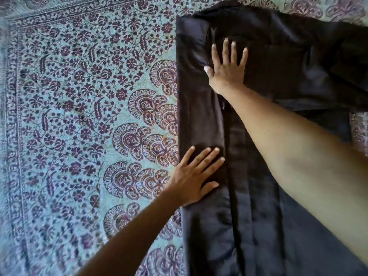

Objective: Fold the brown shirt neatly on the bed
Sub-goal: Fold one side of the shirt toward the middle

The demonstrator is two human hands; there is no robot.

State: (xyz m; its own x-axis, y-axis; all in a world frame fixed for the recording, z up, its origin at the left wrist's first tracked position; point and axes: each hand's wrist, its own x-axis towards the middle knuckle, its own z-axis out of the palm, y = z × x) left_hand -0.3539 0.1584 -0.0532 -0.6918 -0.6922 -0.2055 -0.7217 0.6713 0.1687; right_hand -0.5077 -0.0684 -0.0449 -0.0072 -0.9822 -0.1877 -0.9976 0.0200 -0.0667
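Nearest, the left hand (197, 174) lies flat with straight fingers. It holds nothing and presses the long folded-in side of the brown shirt (258, 226), which is spread out on the right part of the bed (79, 96). Farther up, the right hand (227, 66) is flat and spread too, pressing near the top of the shirt. I think this side fold is being smoothed down, and next the other side, with its sleeve, needs folding in the same way.

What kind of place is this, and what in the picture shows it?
Likely a bedroom: a floral bedspread covers the whole surface, and the left hand and right hand press a brown shirt flat on it.
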